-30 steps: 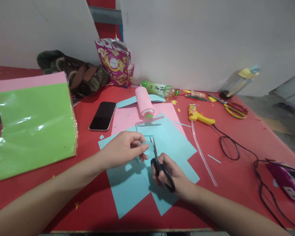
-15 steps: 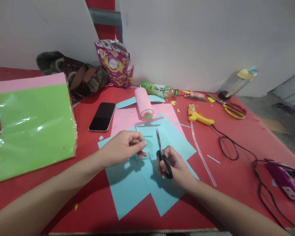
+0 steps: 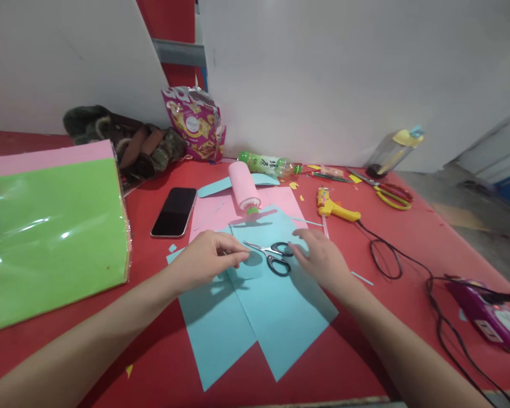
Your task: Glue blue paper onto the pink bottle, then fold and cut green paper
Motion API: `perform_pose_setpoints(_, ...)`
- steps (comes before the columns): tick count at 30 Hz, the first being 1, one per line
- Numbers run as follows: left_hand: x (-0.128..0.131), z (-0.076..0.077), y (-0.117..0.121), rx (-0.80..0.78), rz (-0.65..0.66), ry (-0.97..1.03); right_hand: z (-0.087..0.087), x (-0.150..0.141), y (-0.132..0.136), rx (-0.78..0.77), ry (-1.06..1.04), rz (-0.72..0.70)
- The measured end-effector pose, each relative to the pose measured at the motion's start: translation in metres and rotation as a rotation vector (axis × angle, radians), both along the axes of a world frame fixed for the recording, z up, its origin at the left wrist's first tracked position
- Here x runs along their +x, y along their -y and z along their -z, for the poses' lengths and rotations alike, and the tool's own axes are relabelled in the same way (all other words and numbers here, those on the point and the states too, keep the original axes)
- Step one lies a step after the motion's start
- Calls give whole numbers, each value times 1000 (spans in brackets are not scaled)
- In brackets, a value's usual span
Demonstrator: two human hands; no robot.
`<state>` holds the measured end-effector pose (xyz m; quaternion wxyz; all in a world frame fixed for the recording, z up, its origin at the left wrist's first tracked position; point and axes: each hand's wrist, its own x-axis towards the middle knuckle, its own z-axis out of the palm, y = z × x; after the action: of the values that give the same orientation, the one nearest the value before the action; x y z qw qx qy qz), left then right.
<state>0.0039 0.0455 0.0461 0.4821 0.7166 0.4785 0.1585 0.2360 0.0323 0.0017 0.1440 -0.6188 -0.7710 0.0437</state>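
Observation:
My left hand (image 3: pixel 223 256) pinches a small round piece of light-blue paper (image 3: pixel 255 259) between thumb and fingers, above light-blue sheets (image 3: pixel 276 323). Black-handled scissors (image 3: pixel 276 258) lie on those sheets with their blades toward my left hand. My right hand (image 3: pixel 318 258) is just right of the scissors' handles, fingers apart and holding nothing. Beyond the hands, a bottle wrapped in pink paper (image 3: pixel 243 184) lies with its green cap toward me, on pink paper (image 3: pixel 204 208) and a blue strip (image 3: pixel 215 187).
A phone (image 3: pixel 174 212) and a plastic-wrapped stack of coloured sheets (image 3: pixel 59 226) lie left. To the right are a yellow glue gun (image 3: pixel 338 209), its black cable (image 3: pixel 423 272), a purple power strip (image 3: pixel 487 317) and larger scissors (image 3: pixel 393 197). A tea bottle (image 3: pixel 266 164) and snack bag (image 3: pixel 195 124) are behind.
My right hand has let go of the scissors, which now lie on the blue sheets, and has moved away to the right. My left hand still holds the round paper piece.

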Motion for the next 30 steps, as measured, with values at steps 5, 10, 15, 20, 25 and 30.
perform_pose_setpoints(5,-1,-2,0,-76,-91,43,-6,46,-37,18,207,269)
perform_pose_setpoints(10,-1,0,-1,-78,-110,116,1,75,-62,-88,328,421)
perform_pose_setpoints(15,-1,-1,-3,-69,-138,137,8,87,-79,-163,331,458)
perform_pose_setpoints(20,-3,0,-5,-47,-147,130,7,90,-82,-218,313,427)
perform_pose_setpoints(25,-7,13,-15,14,-74,39,3,83,-71,-126,222,318)
perform_pose_setpoints(30,-5,28,-15,42,146,-145,0,73,-61,5,75,229)
